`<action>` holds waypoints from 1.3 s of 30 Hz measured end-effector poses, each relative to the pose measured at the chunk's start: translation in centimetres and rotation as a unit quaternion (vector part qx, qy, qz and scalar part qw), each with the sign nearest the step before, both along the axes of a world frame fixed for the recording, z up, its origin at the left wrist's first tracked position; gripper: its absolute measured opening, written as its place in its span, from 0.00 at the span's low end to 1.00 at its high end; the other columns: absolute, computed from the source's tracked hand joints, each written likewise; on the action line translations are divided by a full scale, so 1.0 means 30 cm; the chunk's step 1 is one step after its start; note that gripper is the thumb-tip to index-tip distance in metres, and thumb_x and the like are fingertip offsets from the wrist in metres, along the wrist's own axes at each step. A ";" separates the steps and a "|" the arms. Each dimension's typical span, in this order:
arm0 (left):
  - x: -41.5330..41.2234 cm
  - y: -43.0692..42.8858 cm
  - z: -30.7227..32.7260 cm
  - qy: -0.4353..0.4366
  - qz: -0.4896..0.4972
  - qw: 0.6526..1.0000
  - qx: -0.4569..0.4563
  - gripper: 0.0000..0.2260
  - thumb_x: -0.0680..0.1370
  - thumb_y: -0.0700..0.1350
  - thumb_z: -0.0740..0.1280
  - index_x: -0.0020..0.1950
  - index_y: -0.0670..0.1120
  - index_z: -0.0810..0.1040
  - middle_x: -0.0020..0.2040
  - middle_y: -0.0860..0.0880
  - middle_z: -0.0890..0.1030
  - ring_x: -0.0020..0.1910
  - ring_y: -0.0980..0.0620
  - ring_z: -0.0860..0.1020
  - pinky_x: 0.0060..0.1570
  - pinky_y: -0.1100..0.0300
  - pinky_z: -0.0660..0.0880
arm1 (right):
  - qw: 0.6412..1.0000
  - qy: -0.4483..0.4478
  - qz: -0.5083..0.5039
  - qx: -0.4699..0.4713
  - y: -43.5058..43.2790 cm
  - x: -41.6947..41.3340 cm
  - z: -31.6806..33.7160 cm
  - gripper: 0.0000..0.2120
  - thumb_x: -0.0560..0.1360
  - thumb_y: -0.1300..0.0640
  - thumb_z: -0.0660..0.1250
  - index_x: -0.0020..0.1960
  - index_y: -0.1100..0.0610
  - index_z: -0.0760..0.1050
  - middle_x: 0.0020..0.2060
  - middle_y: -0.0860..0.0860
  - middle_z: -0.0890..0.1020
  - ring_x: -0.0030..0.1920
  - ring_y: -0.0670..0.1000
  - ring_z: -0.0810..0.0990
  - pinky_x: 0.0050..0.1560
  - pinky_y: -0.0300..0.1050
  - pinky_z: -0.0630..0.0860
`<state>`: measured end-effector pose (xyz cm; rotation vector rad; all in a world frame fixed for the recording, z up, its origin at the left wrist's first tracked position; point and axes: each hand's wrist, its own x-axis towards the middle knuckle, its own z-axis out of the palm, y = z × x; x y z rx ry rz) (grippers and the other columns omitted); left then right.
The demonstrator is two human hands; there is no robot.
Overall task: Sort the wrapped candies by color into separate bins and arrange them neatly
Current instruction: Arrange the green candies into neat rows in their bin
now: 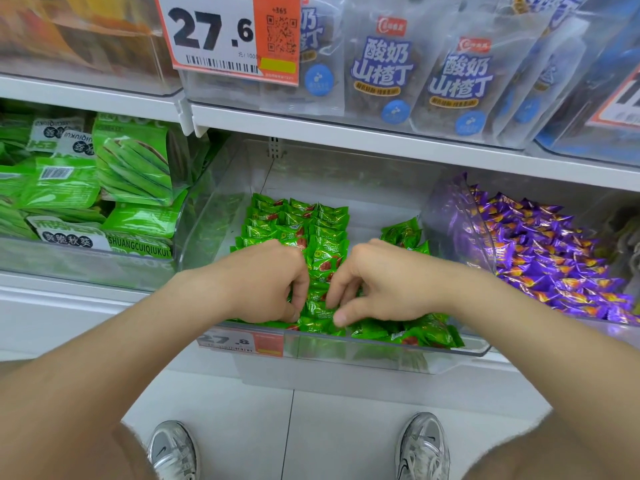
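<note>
- Hands: both reach into the clear bin [381,356], side by side at its front, knuckles nearly touching.
- Left hand [270,282]: fingers curled down tight, tips and thumb closed on wrappers among the green candies [311,226].
- Right hand [381,285]: forefinger and thumb bent in to a narrow gap, pinching at a wrapper of the same pile; the other fingers are curled under, so their tips are hidden.
- Green candies: neat rows run from the fingertips away to the back of the bin. A loose heap lies under and beside the right fingers, along the front wall.
- Purple candies [547,254]: in the neighbouring bin, well apart from the right fingers, on their outer side.
- Green snack packs [131,161]: in the bin beyond the left fingers, on their outer side.
- Price tag [242,341]: on the front wall, just below the left fingertips.
</note>
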<state>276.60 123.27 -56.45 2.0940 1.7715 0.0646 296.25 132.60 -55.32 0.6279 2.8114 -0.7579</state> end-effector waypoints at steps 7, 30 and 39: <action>-0.007 -0.003 -0.018 -0.014 0.018 1.000 -0.016 0.04 0.73 0.47 0.76 0.38 0.51 0.84 0.25 0.66 0.76 0.30 0.68 0.76 0.42 0.65 0.77 | 0.994 -0.029 0.002 0.109 -0.017 -0.011 -0.032 0.07 0.74 0.47 0.75 0.52 0.41 0.85 0.37 0.38 0.85 0.40 0.38 0.79 0.46 0.45 0.81; 0.026 0.013 -0.029 -0.015 0.000 0.999 0.032 0.18 0.65 0.65 0.80 0.46 0.55 0.85 0.39 0.55 0.77 0.38 0.61 0.74 0.36 0.60 0.69 | 0.998 -0.009 0.008 0.061 -0.050 -0.030 -0.022 0.02 0.66 0.54 0.76 0.39 0.50 0.85 0.26 0.30 0.76 0.33 0.36 0.78 0.38 0.45 0.80; 0.013 0.019 -0.015 -0.012 -0.007 1.000 0.002 0.16 0.65 0.60 0.81 0.49 0.58 0.85 0.40 0.56 0.78 0.41 0.60 0.77 0.46 0.56 0.79 | 0.999 -0.028 -0.004 0.018 -0.019 -0.019 -0.025 0.02 0.70 0.56 0.76 0.41 0.50 0.85 0.33 0.43 0.85 0.35 0.39 0.82 0.43 0.46 0.83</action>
